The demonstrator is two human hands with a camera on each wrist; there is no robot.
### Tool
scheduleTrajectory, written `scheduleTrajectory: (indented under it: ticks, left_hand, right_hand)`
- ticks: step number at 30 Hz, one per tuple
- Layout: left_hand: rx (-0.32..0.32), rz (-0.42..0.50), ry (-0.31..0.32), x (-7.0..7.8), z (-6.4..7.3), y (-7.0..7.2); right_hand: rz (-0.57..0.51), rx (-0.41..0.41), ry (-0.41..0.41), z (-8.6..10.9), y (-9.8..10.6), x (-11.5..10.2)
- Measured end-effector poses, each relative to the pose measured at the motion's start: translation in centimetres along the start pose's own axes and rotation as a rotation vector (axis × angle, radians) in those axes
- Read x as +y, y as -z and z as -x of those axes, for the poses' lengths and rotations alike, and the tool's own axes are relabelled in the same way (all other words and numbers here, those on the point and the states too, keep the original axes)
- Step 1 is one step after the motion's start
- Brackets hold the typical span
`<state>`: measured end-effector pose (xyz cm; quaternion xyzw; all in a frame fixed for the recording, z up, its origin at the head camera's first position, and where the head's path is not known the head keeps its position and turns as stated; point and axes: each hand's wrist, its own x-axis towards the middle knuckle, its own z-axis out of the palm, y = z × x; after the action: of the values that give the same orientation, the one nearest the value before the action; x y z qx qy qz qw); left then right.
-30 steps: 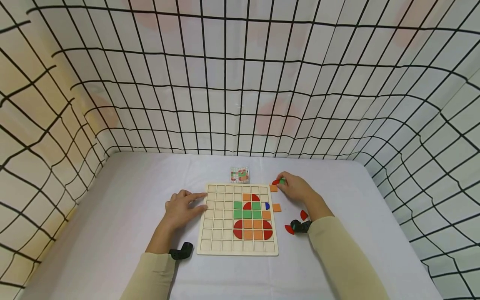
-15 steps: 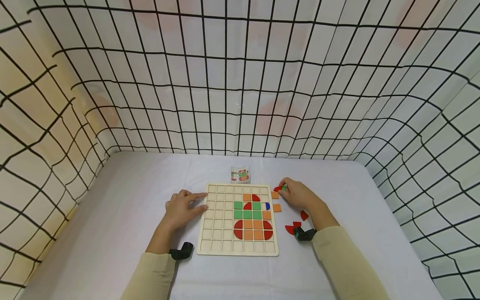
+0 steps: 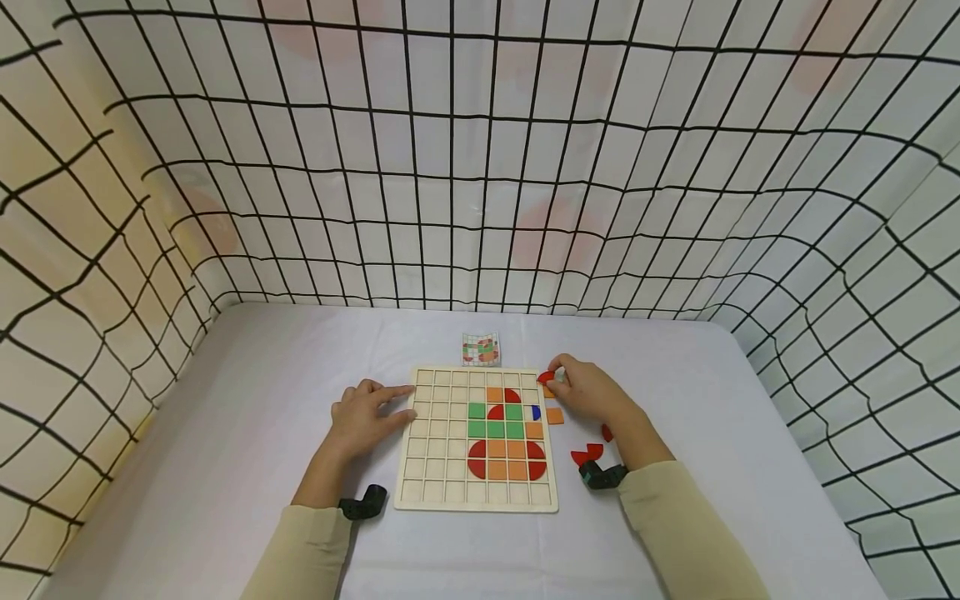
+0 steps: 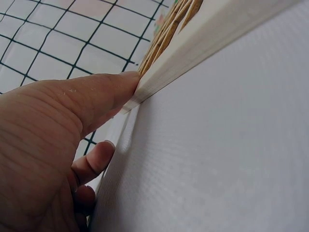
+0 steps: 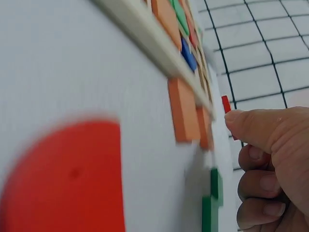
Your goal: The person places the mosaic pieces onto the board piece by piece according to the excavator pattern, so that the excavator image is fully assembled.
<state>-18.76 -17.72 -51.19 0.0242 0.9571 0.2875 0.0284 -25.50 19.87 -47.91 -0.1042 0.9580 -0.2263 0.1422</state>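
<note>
My right hand (image 3: 594, 392) pinches a red quarter-circle tile (image 3: 546, 377) between thumb and fingers by the far right corner of the wooden grid board (image 3: 437, 451). In the right wrist view that red tile (image 5: 226, 103) shows edge-on at the thumb tip, the other fingers curled below. My left hand (image 3: 365, 419) rests at the board's left edge, thumb and index finger extended against it; the left wrist view has the thumb (image 4: 104, 92) at the board's side. Orange, green, red and blue tiles sit in the board's right-hand cells, a blue tile (image 3: 536, 412) near the rim.
A small pattern card (image 3: 480, 350) lies behind the board. Beside its right edge is an orange tile (image 3: 554, 416), with loose red tiles (image 3: 595, 451) nearer me. Green tiles (image 5: 211, 208) lie under the right hand. Black wire mesh (image 3: 480, 208) encloses the white table (image 3: 247, 383).
My right hand first drew slightly toward me, then moved left with the red tile to the board's far right corner. The left hand stayed in place.
</note>
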Motion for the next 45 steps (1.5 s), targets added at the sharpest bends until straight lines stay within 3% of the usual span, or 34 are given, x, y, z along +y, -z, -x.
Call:
scheduleTrajectory:
  ticks: [13, 31, 36, 45]
  left_hand:
    - [0.002, 0.004, 0.010, 0.1, 0.1, 0.0]
    - [0.005, 0.010, 0.016, 0.2, 0.1, 0.1]
    - [0.006, 0.015, 0.015, 0.3, 0.1, 0.2]
    - [0.001, 0.007, 0.013, 0.3, 0.1, 0.0]
  right_hand:
    - [-0.015, -0.054, 0.054, 0.0, -1.3, -4.6]
    - [0.061, -0.038, 0.270, -1.0, -3.9, -7.6]
    - [0.060, -0.056, 0.279, -1.5, -4.3, -8.1]
    - [0.060, -0.048, 0.216, -1.4, -4.5, -8.1]
